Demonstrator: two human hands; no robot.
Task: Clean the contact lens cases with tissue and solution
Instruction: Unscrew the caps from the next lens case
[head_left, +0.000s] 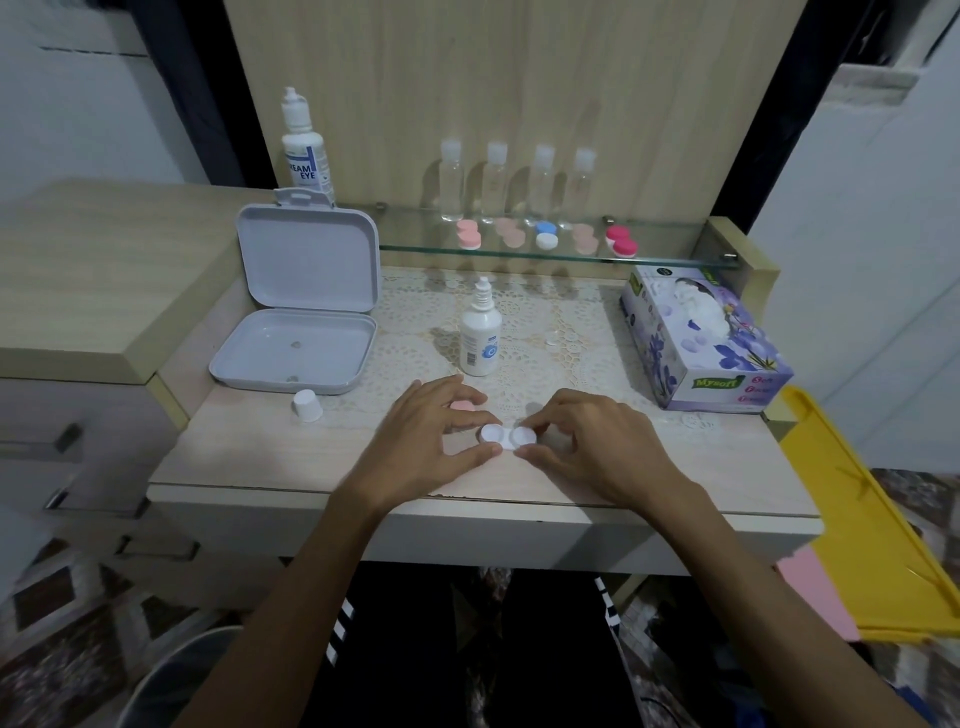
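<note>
White twin-well lens case (507, 437), caps off, btwn hands.

At the centre of the frame, near the table's (675, 483) front edge, a contact lens case (506, 437) lies between the left hand (431, 441) and the right hand (597, 447), whose fingertips touch its two ends. Just behind the left hand's fingers lies a small cap (464, 406). Behind the hands stands a small solution bottle (480, 335). Left of it an open hinged box (301, 306) rests with its lid upright; a loose bottle cap (306, 405) stands before the box. At the right sits a tissue box (701, 338). Along the back a glass shelf (415, 249) carries four small bottles (517, 182) in a row, with lens cases (545, 241) in front of them. At the shelf's left end, behind the box lid, stands a tall solution bottle (304, 150).
</note>
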